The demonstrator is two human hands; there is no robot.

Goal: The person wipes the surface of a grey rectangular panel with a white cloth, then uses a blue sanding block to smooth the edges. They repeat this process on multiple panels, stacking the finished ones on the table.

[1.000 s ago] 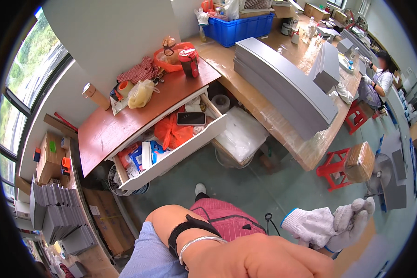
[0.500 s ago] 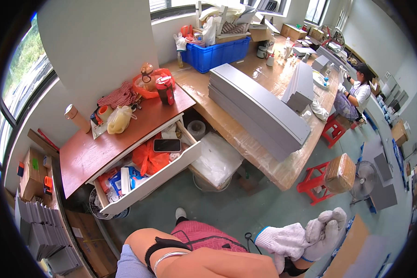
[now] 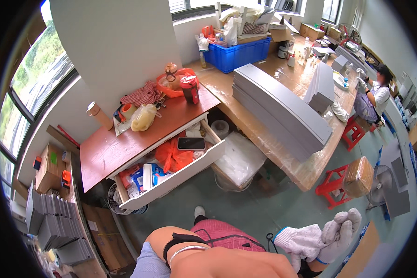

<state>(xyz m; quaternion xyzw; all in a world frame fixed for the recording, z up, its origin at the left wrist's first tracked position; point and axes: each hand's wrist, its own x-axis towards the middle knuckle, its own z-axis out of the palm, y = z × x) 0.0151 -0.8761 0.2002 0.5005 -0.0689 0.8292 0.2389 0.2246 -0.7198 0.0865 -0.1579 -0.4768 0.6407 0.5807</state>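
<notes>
My bare left hand (image 3: 245, 265) stretches across the lower edge, with a black band and a silver bracelet at its wrist. Its fingers run out of the picture, so their state is hidden. A white knit glove with a blue-edged cuff covers my right hand (image 3: 337, 242), whose fingers are bent and closed. Held in it is a loose white work glove (image 3: 300, 238), its cuff pointing left. The bare left hand lies just below this loose glove; whether they touch cannot be made out.
An open white drawer (image 3: 171, 178) with red bags and a phone (image 3: 191, 143) juts from a red-brown desk (image 3: 120, 150). Grey panels (image 3: 282, 109) lie stacked on the wrapped table (image 3: 306, 178). A red stool (image 3: 331, 187) and a fan (image 3: 379, 185) stand right; a co-worker (image 3: 380, 95) sits farther off.
The whole view has shifted, so the desk, table and both hands appear farther right. The hands and loose glove keep much the same pose. The co-worker's arms have moved slightly.
</notes>
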